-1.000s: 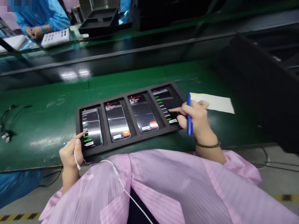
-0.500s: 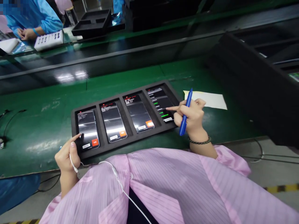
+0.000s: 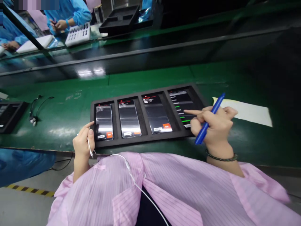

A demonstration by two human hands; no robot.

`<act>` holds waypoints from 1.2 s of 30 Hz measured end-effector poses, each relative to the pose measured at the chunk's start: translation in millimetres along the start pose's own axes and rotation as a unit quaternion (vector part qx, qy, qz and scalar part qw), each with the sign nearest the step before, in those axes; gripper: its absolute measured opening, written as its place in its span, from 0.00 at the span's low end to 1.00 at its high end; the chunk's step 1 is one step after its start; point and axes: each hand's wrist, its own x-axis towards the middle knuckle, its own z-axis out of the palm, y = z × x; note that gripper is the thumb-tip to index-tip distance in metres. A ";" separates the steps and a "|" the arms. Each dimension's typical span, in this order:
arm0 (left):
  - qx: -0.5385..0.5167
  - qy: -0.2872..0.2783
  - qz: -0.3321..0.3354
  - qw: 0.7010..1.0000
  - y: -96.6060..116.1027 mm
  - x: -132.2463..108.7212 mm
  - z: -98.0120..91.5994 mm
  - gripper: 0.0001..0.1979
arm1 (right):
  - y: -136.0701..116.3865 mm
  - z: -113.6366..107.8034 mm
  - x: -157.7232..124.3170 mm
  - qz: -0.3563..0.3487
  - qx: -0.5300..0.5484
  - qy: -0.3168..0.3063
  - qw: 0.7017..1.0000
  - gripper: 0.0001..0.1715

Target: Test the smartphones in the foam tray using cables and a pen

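A black foam tray (image 3: 152, 140) lies on the green bench with several phones lit up in its slots. The leftmost phone (image 3: 104, 122) and a middle phone (image 3: 156, 113) show dark screens with orange buttons. On the rightmost phone (image 3: 180, 105) there is a list with green bars. My right hand (image 3: 217, 125) grips a blue pen (image 3: 201, 135), its index finger pointing onto that list; contact is unclear. At the tray's left edge, my left hand (image 3: 83, 141) has its index finger stretched out and a thin white cable (image 3: 127, 164) held under its thumb.
White paper with a yellow edge (image 3: 254, 113) lies right of the tray, partly behind my hand. Short black cables (image 3: 34, 119) and another dark tray (image 3: 14, 116) are at left. Across the bench, people in blue sleeves (image 3: 81, 14) sit near a white tray (image 3: 78, 35).
The view has swung left, so the tray and both hands appear farther right and the left-hand dark tray shows. My left index finger has drawn back from the leftmost phone to the tray's edge.
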 end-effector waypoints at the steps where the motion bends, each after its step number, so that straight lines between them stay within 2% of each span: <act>1: -0.001 -0.004 -0.006 1.000 2.1 1.5 -1.2 0.19 | -13.0 2.9 6.7 -0.029 0.025 -0.007 0.999 0.15; 4: 0.004 -0.010 -0.053 0.999 6.6 8.4 -9.2 0.19 | -59.1 15.7 30.8 -0.144 0.117 -0.080 0.979 0.08; 6: 0.052 -0.029 -0.138 0.989 6.3 14.0 -20.1 0.20 | -87.4 25.8 47.1 -0.224 0.160 -0.145 0.950 0.08; 7: 0.089 -0.049 -0.196 0.975 5.0 16.5 -27.1 0.21 | -99.3 31.0 54.8 -0.255 0.172 -0.178 0.935 0.08; 9: 0.160 -0.108 -0.311 0.930 0.4 20.2 -42.6 0.21 | -118.8 42.0 68.9 -0.295 0.180 -0.241 0.907 0.09; 11: 0.191 -0.156 -0.377 0.893 -5.6 20.8 -57.2 0.22 | -135.5 54.7 81.6 -0.323 0.185 -0.288 0.882 0.10; 12: 0.184 -0.171 -0.388 0.887 -8.5 19.7 -63.2 0.22 | -144.0 61.8 87.5 -0.337 0.188 -0.306 0.870 0.09; 14: 0.120 -0.193 -0.384 0.895 -12.7 15.5 -71.9 0.22 | -162.2 76.4 98.0 -0.370 0.200 -0.333 0.844 0.07; 17: -0.042 -0.237 -0.354 0.904 -11.6 8.0 -77.6 0.21 | -189.7 94.0 109.6 -0.413 0.233 -0.358 0.804 0.05; 20: -0.165 -0.260 -0.312 0.899 -1.1 4.9 -79.1 0.20 | -209.3 101.0 115.3 -0.389 0.323 -0.372 0.779 0.06; 23: -0.223 -0.216 -0.291 0.905 12.8 7.4 -78.2 0.20 | -218.1 99.8 116.6 -0.313 0.457 -0.363 0.749 0.07; 25: -0.257 -0.179 -0.292 0.904 19.9 10.5 -75.0 0.20 | -220.4 98.2 116.1 -0.305 0.503 -0.314 0.745 0.06; 27: -0.297 -0.162 -0.288 0.896 23.9 13.3 -69.2 0.19 | -221.6 97.7 114.7 -0.335 0.520 -0.254 0.744 0.12; 29: -0.334 -0.176 -0.269 0.886 24.9 14.9 -61.5 0.16 | -222.3 98.1 112.2 -0.368 0.532 -0.221 0.730 0.18; 31: -0.368 -0.209 -0.245 0.872 24.5 15.0 -53.6 0.16 | -222.2 98.3 109.1 -0.383 0.556 -0.206 0.708 0.16; 33: -0.411 -0.232 -0.233 0.850 24.6 13.9 -47.7 0.18 | -221.5 97.4 106.5 -0.368 0.576 -0.210 0.699 0.10; 35: -0.446 -0.238 -0.234 0.831 26.4 12.5 -45.8 0.21 | -220.6 95.2 105.5 -0.312 0.589 -0.237 0.707 0.08; 36: -0.456 -0.234 -0.237 0.825 28.0 11.9 -46.5 0.22 | -220.2 93.8 105.5 -0.273 0.590 -0.257 0.715 0.09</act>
